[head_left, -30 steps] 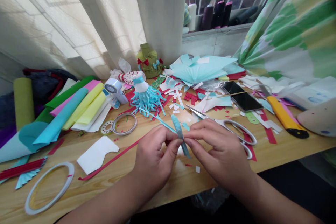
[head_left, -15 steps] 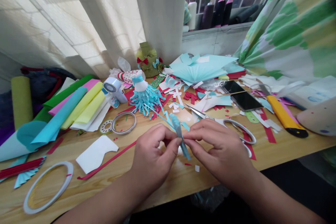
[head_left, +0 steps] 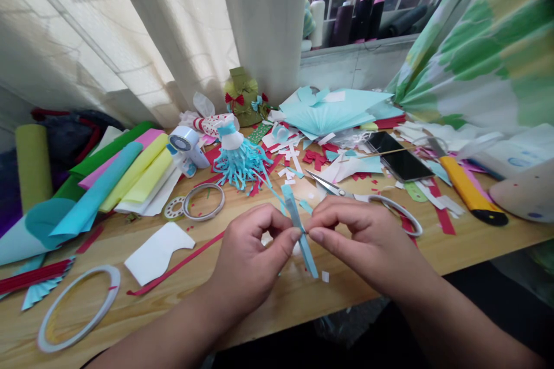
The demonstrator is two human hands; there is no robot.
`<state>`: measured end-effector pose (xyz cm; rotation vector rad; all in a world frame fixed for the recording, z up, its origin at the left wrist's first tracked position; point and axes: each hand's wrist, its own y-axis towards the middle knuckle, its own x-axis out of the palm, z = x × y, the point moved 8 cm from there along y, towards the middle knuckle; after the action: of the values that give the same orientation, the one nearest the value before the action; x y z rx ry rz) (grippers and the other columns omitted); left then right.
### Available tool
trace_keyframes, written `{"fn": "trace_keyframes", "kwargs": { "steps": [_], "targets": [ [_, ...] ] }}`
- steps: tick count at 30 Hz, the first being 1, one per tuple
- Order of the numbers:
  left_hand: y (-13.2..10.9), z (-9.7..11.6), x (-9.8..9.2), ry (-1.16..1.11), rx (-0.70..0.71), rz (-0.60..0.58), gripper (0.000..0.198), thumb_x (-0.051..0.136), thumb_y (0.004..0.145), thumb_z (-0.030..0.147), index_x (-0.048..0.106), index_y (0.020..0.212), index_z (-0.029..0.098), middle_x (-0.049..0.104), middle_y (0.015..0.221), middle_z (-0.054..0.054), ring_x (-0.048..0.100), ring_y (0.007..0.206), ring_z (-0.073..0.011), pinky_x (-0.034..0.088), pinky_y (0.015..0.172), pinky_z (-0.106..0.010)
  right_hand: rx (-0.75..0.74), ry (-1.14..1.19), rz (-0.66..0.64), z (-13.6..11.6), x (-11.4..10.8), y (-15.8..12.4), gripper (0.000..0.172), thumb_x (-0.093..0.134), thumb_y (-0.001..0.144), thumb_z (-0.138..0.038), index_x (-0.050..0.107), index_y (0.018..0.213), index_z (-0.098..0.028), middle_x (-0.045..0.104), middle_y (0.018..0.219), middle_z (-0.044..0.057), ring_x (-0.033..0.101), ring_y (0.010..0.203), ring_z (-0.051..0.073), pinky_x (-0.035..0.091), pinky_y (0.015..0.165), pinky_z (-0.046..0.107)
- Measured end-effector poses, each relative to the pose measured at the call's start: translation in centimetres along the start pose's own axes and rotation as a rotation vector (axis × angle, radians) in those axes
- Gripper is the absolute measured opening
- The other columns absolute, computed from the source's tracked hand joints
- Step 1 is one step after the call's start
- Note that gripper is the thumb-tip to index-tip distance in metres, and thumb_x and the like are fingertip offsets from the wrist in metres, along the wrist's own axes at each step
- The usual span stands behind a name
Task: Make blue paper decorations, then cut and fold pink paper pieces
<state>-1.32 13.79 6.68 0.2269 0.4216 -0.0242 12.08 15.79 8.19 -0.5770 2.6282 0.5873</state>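
A narrow folded piece of light blue paper (head_left: 310, 260) stands at a slant between my hands, above the table's front part. My left hand (head_left: 253, 256) pinches it near the middle between thumb and fingers. From the other side, my right hand (head_left: 363, 245) has its thumb and index finger pressed together at the same spot; anything tiny between those fingertips is hidden. A thin blue strip (head_left: 270, 187) runs from behind my left fingers toward a blue fringed paper piece (head_left: 240, 164) with a white top. Scissors (head_left: 331, 185) lie partly open just beyond my right hand.
Paper rolls (head_left: 101, 184), a tape ring (head_left: 203, 203), and a larger tape ring (head_left: 106, 305) lie left. White card (head_left: 160, 253) and a red strip (head_left: 186, 262) are nearer. Right are a phone (head_left: 400, 157) and yellow-handled cutter (head_left: 470, 190). Pleated blue paper (head_left: 333, 109) sits behind scraps.
The folded blue paper has turned a little in my fingers, and its lower end now reaches further down. My right fingertips have shifted slightly to the right.
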Motion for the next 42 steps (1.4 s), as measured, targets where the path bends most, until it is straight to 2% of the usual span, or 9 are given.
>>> {"fn": "trace_keyframes", "kwargs": {
  "steps": [11, 17, 20, 28, 34, 39, 42],
  "targets": [
    [-0.2, 2.4, -0.2, 0.206, 0.215, 0.061, 0.019, 0.059, 0.078, 0.015, 0.054, 0.059, 0.016, 0.054, 0.056, 0.002, 0.05, 0.054, -0.0095, 0.039, 0.053, -0.022, -0.123, -0.136, 0.164, -1.5, -0.3, -0.5, 0.01, 0.061, 0.078, -0.011, 0.067, 0.073, -0.017, 0.063, 0.07, 0.001, 0.059, 0.067, 0.013, 0.046, 0.063, 0.026],
    [-0.2, 2.2, -0.2, 0.174, 0.211, 0.037, 0.017, 0.061, 0.078, 0.016, 0.056, 0.061, 0.017, 0.056, 0.058, 0.002, 0.051, 0.055, -0.0101, 0.04, 0.054, -0.023, -0.02, -0.022, 0.061, -0.5, -0.1, -0.1, 0.011, 0.059, 0.08, -0.014, 0.064, 0.071, -0.019, 0.065, 0.071, 0.0, 0.06, 0.068, 0.014, 0.047, 0.063, 0.026],
    [-0.2, 2.5, -0.2, 0.16, 0.248, 0.037, 0.013, 0.061, 0.079, 0.016, 0.06, 0.066, 0.017, 0.057, 0.06, 0.001, 0.052, 0.057, -0.0106, 0.041, 0.055, -0.023, -0.013, 0.028, 0.034, -0.4, -0.2, -0.1, 0.01, 0.059, 0.082, -0.018, 0.065, 0.073, -0.02, 0.066, 0.073, 0.001, 0.061, 0.069, 0.015, 0.049, 0.064, 0.026],
    [-0.5, 3.4, -0.2, 0.191, 0.338, 0.06, 0.006, 0.062, 0.078, 0.012, 0.064, 0.073, 0.015, 0.057, 0.062, 0.001, 0.052, 0.058, -0.0099, 0.042, 0.055, -0.022, -0.049, 0.0, 0.085, -0.9, -0.5, -0.3, 0.009, 0.062, 0.079, -0.015, 0.065, 0.074, -0.021, 0.065, 0.071, 0.0, 0.061, 0.067, 0.013, 0.048, 0.062, 0.025],
    [-0.4, 3.4, -0.2, 0.181, 0.334, 0.054, 0.006, 0.063, 0.077, 0.013, 0.064, 0.072, 0.016, 0.056, 0.059, 0.002, 0.051, 0.055, -0.0093, 0.042, 0.053, -0.021, -0.01, 0.029, 0.076, -0.6, -0.4, -0.3, 0.013, 0.059, 0.079, -0.013, 0.064, 0.07, -0.019, 0.064, 0.071, -0.001, 0.06, 0.067, 0.013, 0.047, 0.063, 0.024],
    [-0.3, 2.7, -0.1, 0.134, 0.273, 0.018, 0.011, 0.062, 0.079, 0.015, 0.06, 0.069, 0.017, 0.059, 0.064, 0.0, 0.057, 0.063, -0.0128, 0.045, 0.059, -0.024, 0.028, 0.098, 0.027, -0.2, -0.4, -0.2, 0.013, 0.058, 0.081, -0.015, 0.065, 0.071, -0.02, 0.065, 0.072, 0.0, 0.06, 0.068, 0.014, 0.048, 0.063, 0.025],
    [-0.4, 2.8, -0.1, 0.138, 0.291, 0.021, 0.008, 0.061, 0.079, 0.015, 0.061, 0.071, 0.017, 0.061, 0.066, -0.001, 0.057, 0.063, -0.0128, 0.045, 0.059, -0.025, 0.029, 0.104, 0.017, -0.1, -0.4, -0.2, 0.013, 0.057, 0.082, -0.017, 0.065, 0.072, -0.019, 0.065, 0.073, 0.001, 0.061, 0.069, 0.014, 0.048, 0.063, 0.025]
  ]
}}
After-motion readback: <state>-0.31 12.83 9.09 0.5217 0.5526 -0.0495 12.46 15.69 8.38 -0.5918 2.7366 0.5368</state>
